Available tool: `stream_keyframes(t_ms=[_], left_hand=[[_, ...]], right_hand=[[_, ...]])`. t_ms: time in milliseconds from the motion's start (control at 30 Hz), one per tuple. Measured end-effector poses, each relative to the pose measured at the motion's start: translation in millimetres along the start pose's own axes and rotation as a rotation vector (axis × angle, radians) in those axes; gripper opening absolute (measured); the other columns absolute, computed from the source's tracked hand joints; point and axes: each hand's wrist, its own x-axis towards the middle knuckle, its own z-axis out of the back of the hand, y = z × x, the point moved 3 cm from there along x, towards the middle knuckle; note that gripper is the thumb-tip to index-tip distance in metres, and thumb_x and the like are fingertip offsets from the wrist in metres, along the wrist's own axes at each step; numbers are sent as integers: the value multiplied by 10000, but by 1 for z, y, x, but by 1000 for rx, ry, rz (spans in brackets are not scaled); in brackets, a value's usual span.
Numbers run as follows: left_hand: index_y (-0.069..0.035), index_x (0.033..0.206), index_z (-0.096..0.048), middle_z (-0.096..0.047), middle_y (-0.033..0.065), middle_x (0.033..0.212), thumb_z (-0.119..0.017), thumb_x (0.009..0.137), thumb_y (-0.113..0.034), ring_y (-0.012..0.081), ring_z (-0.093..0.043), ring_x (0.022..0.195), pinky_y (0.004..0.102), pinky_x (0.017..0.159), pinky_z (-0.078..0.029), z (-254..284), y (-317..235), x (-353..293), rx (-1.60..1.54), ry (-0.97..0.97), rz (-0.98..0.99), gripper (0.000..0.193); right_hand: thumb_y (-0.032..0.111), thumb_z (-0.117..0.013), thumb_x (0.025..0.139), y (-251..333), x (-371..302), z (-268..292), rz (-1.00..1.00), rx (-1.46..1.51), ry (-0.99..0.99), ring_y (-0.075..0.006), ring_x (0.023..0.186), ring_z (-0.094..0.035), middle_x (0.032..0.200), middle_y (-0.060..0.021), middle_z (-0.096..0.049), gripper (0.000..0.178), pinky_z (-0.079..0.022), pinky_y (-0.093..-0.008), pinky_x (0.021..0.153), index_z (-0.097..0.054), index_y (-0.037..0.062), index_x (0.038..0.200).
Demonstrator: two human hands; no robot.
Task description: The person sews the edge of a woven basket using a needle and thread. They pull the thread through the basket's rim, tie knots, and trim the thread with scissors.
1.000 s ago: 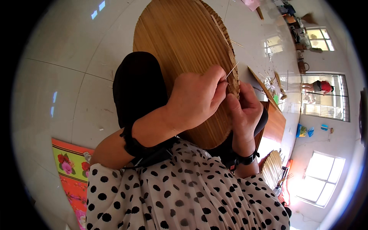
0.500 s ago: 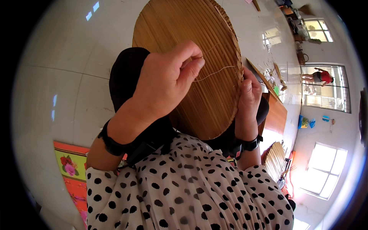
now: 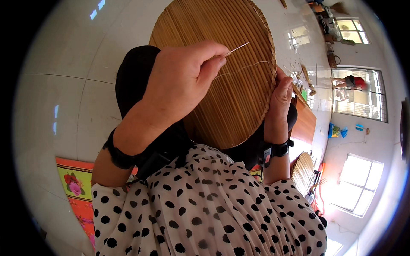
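Across my lap lies a round, flat disc (image 3: 222, 102) made of narrow brown slats or stalks side by side, with a stitched rim. Over its left part, my left hand (image 3: 183, 81) pinches a thin needle (image 3: 238, 48) between thumb and forefinger, its point toward the upper right. A pale thread (image 3: 245, 67) runs from near these fingers across the disc to its right edge. At that edge my right hand (image 3: 281, 96) grips the disc, thumb by the rim and the other fingers mostly hidden behind it.
A patterned red and yellow mat (image 3: 74, 183) lies on the tiled floor at left. To the right are a brown wooden board (image 3: 304, 121), scattered scraps (image 3: 309, 79) and another slatted piece (image 3: 302, 173). A person in red (image 3: 356, 82) is by the far window.
My left hand has turned slightly, and the needle now shows beyond its fingertips. The disc has tilted to face me more and shifted slightly right. My right thumb has lifted and straightened.
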Motion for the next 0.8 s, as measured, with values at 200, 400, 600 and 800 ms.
stream_keyframes(t_ms=[200,400,600,800], left_hand=[[-21,1046,-705,-705,88,757,-651,912,-40,127,-658,604,225,550,-497,-7,-5,0,61,35,-9,147],[-39,989,-717,-695,121,769,-688,851,-41,244,-668,618,297,543,-515,-19,-13,0,143,92,-73,142],[-46,948,-709,-689,105,750,-692,838,-51,263,-668,627,324,530,-512,-26,-15,1,206,67,-121,111],[-51,940,-706,-675,95,721,-690,830,-58,266,-660,617,334,532,-513,-25,-17,1,214,79,-104,111]], right_hand=[[64,-720,864,9,-1,-9,-159,63,-99,-143,964,-648,1089,-97,-702,380,-502,-272,892,-634,-48,1216],[25,-698,857,15,-6,-15,-173,19,-96,-124,926,-641,1058,-76,-706,323,-494,-255,854,-660,-33,1173],[0,-691,847,27,-13,-26,-162,-11,-46,-106,936,-612,1034,-42,-685,275,-463,-239,873,-671,-42,1118],[-25,-682,828,30,-16,-32,-140,0,-10,-110,1002,-590,1070,-18,-659,295,-434,-245,926,-671,-47,1121]])
